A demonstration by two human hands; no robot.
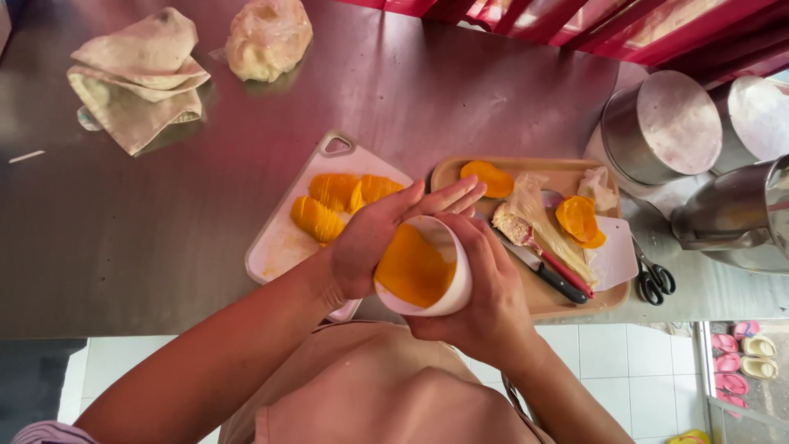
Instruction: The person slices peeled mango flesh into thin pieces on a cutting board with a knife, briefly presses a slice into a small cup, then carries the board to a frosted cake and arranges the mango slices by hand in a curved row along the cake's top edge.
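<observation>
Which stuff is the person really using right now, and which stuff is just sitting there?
In use:
left hand
right hand
white cup
mango piece
sliced mango
cutting board

Just lying about:
folded cloths
dough lump
scissors
metal pots
knives
</observation>
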